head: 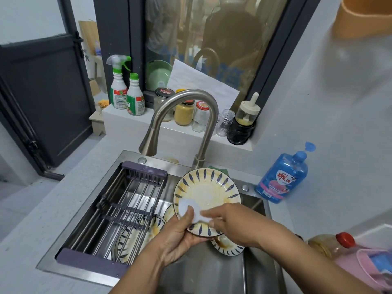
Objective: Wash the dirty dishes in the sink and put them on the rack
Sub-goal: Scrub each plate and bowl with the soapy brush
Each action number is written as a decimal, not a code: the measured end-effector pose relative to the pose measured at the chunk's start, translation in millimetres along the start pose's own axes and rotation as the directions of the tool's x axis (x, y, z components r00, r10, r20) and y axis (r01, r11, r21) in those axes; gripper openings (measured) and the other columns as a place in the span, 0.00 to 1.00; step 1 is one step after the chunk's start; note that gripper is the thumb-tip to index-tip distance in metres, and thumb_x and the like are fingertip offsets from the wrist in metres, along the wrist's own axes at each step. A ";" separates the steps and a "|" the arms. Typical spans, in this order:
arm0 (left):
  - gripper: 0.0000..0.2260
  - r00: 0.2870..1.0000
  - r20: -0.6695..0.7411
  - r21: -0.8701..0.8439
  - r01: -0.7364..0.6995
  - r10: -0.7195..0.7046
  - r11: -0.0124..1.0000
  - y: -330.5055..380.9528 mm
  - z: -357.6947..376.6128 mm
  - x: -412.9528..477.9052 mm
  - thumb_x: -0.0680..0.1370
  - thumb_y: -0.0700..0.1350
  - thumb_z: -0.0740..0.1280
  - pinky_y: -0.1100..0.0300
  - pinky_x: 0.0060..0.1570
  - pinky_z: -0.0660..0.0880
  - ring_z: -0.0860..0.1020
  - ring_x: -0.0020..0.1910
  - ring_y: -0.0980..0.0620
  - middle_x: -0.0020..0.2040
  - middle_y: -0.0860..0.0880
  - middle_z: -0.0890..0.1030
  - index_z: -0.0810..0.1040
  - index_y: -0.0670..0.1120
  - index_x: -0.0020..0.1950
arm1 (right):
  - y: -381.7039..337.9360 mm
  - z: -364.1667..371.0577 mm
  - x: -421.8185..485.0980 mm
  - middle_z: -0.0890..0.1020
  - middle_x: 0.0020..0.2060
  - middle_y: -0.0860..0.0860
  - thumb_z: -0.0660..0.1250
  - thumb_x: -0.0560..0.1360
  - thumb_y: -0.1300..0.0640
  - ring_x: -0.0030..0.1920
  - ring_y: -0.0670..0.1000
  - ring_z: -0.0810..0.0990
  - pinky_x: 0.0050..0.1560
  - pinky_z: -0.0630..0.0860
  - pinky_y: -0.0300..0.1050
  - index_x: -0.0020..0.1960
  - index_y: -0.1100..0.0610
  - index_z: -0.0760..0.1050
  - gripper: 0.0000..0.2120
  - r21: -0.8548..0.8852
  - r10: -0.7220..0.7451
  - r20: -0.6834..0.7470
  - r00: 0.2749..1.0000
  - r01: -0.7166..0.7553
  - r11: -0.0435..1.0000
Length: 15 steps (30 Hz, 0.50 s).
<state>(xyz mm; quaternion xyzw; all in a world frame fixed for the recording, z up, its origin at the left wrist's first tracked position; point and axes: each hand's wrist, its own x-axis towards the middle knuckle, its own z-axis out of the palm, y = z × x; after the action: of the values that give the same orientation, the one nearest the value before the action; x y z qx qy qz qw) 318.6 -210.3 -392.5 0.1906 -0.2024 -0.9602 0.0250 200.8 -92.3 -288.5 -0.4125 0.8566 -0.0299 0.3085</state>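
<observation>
My left hand (180, 234) grips the near rim of a round plate (209, 189) with blue leaf marks and yellow stains, held tilted above the steel sink (214, 270). My right hand (229, 224) pinches a white spoon (191, 206) that lies against the plate's lower left face. More stained plates lie in the sink: one (228, 247) under my right wrist, another (127, 245) beneath the rack. The purple-framed wire rack (118, 209) spans the sink's left half and holds nothing.
A curved steel faucet (184, 124) arches over the sink, no water running. A blue dish soap bottle (282, 177) stands on the counter at right. Spray bottles (125, 92) and jars (186, 112) line the window ledge. An oil bottle (331, 245) and pink container (369, 264) sit near right.
</observation>
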 end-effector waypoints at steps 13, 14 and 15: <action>0.19 0.993 -0.112 0.235 0.074 -0.048 0.969 8.1 6.6 -8.3 0.85 0.48 0.61 0.34 0.51 0.81 0.83 0.58 0.37 0.61 0.37 0.83 0.70 0.40 0.72 | 12.1 -33.6 -24.7 0.72 0.72 0.54 0.56 0.82 0.62 0.67 0.59 0.75 0.61 0.77 0.56 0.76 0.35 0.60 0.29 -0.456 0.199 -0.171 0.965 -0.257 0.852; 0.19 0.993 -0.099 0.259 0.093 -0.069 0.962 6.9 9.2 -9.3 0.84 0.48 0.61 0.34 0.53 0.80 0.82 0.59 0.37 0.61 0.37 0.83 0.70 0.40 0.72 | 9.9 -31.5 -21.0 0.71 0.73 0.54 0.57 0.83 0.61 0.68 0.60 0.75 0.61 0.77 0.57 0.76 0.33 0.58 0.30 -0.425 0.164 -0.183 0.969 -0.228 0.876; 0.20 0.992 -0.087 0.274 0.108 -0.088 0.956 5.2 11.6 -10.2 0.84 0.49 0.61 0.34 0.55 0.79 0.82 0.60 0.37 0.62 0.37 0.83 0.70 0.39 0.72 | 7.2 -28.7 -16.9 0.72 0.72 0.54 0.57 0.84 0.57 0.67 0.60 0.75 0.61 0.77 0.56 0.76 0.31 0.58 0.28 -0.384 0.117 -0.186 0.976 -0.182 0.905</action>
<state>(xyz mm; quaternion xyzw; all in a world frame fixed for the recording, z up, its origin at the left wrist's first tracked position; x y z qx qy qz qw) 323.6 -209.4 -377.0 0.2372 -0.3245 -0.9147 -0.0423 187.9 -81.2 -259.0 -0.3960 0.8956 0.1360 0.1504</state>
